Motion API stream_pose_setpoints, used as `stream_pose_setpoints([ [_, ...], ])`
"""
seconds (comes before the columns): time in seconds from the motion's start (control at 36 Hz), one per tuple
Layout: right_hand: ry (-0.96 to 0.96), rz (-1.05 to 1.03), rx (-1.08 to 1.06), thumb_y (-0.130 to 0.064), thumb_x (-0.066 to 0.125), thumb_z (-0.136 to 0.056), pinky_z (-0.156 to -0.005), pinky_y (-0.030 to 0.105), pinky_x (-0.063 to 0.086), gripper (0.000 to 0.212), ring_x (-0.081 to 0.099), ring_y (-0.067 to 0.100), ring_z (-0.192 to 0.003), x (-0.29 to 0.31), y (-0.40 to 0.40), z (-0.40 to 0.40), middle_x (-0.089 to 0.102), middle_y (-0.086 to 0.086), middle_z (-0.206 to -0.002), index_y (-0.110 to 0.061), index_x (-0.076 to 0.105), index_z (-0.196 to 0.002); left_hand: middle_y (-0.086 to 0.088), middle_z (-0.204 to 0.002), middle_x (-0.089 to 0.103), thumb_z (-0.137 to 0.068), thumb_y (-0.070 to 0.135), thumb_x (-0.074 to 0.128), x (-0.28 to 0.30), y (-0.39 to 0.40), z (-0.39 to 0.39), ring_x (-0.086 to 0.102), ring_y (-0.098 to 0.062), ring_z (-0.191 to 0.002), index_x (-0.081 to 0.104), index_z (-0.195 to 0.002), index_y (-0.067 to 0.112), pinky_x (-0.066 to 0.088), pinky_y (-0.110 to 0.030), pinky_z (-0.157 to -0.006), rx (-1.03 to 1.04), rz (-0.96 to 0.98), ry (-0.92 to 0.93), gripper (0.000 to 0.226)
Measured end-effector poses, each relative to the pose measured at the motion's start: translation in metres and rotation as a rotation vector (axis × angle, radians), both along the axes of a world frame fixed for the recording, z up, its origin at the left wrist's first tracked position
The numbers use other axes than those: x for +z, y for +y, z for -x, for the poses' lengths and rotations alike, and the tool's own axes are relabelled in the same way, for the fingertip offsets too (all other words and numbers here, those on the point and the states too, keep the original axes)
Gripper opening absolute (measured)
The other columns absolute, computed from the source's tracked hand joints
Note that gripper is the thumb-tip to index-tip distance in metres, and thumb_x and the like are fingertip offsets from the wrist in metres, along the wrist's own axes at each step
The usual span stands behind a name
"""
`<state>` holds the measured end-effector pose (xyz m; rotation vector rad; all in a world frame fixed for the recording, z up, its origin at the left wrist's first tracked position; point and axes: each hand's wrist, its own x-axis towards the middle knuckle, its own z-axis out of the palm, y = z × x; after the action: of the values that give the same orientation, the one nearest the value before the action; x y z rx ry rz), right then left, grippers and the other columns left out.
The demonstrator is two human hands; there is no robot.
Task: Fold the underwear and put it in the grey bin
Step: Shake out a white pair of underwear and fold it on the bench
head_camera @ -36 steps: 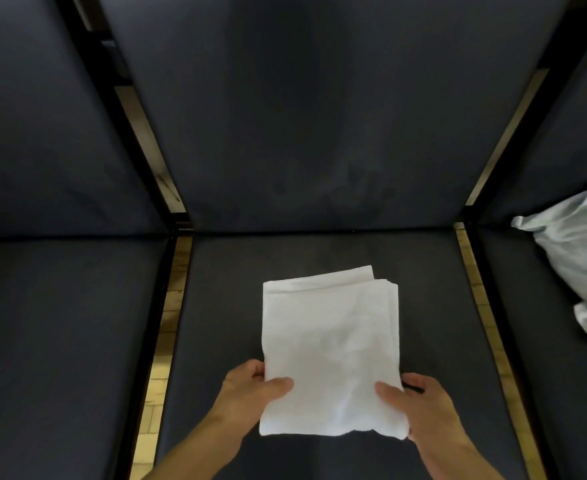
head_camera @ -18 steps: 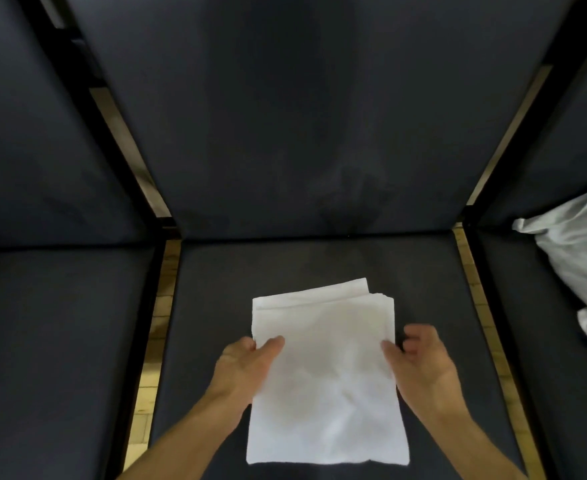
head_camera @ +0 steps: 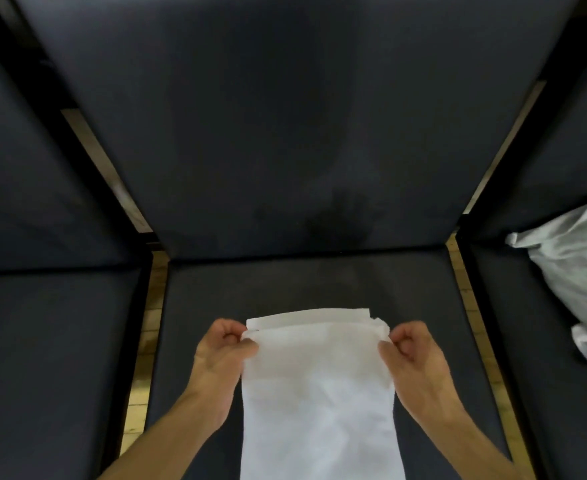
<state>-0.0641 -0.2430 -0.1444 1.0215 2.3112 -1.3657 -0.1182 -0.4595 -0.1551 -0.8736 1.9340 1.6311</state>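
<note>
The underwear (head_camera: 319, 403) lies nearest to me as a long white strip on the dark seat cushion (head_camera: 198, 289), its near end running out of the bottom of the view. It is already folded lengthwise into several layers. The fabric appears thin, soft and light; I judge it has no stiffness of its own and will sag or unfold wherever it is unsupported.

At the far end of the strip, my left hand (head_camera: 221, 355) pinches the far-left corner between thumb and curled fingers. My right hand (head_camera: 415, 355) pinches the far-right corner in the same manner. Only an upper layer sits in the pinch; a lower layer shows as a flat band just beyond it, resting on the cushion.

Recommended hold: both far corners, through all the layers intended for the fold, kept level so the edge stays straight. A pinch on one layer alone may let the stack slide apart, since the cloth looks smooth against itself.

Beyond the hands stands the dark backrest (head_camera: 285, 133). On the adjoining cushion to the right, well apart from the strip, lies a crumpled pale cloth (head_camera: 576, 271).

No grey bin is in view, so I judge the placing step not yet due.
</note>
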Motion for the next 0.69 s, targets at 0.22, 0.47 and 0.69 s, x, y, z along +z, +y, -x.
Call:
stream_pose_setpoints([
  [0.22, -0.052, -0.220, 0.190, -0.020, 0.043, -0.098, -0.064, 0.015, 0.047, 0.030, 0.058, 0.006, -0.074, -0.006, 0.001, -0.004, 0.059, -0.012, -0.084, -0.023, 0.052, -0.127, -0.013, -0.083, 0.069, -0.083, -0.014, 0.049, 0.001, -0.013, 0.001, 0.064, -0.031, -0.086, 0.056, -0.078, -0.002, 0.049, -0.035, -0.067, -0.091, -0.138, -0.026, 0.015],
  [0.47, -0.049, -0.123, 0.141, -0.012, 0.048, -0.094, -0.037, 0.013, 0.033, 0.009, 0.049, 0.007, -0.055, -0.013, -0.002, 0.003, 0.057, -0.001, -0.076, -0.020, 0.044, -0.092, -0.011, -0.091, 0.072, -0.083, -0.017, 0.044, 0.004, -0.013, 0.009, 0.066, -0.031, -0.090, 0.051, -0.075, -0.001, 0.051, -0.035, -0.070, -0.176, -0.247, -0.057, 0.020],
  [0.69, -0.038, -0.261, 0.356, -0.023, 0.060, -0.090, -0.089, 0.024, 0.049, 0.031, 0.054, 0.012, -0.105, -0.015, 0.000, 0.013, 0.052, -0.009, -0.115, -0.031, 0.053, -0.120, -0.010, -0.094, 0.073, -0.082, -0.019, 0.044, 0.004, -0.008, 0.011, 0.070, -0.027, -0.085, 0.053, -0.074, 0.001, 0.056, -0.038, -0.077, -0.240, -0.280, -0.070, 0.023],
])
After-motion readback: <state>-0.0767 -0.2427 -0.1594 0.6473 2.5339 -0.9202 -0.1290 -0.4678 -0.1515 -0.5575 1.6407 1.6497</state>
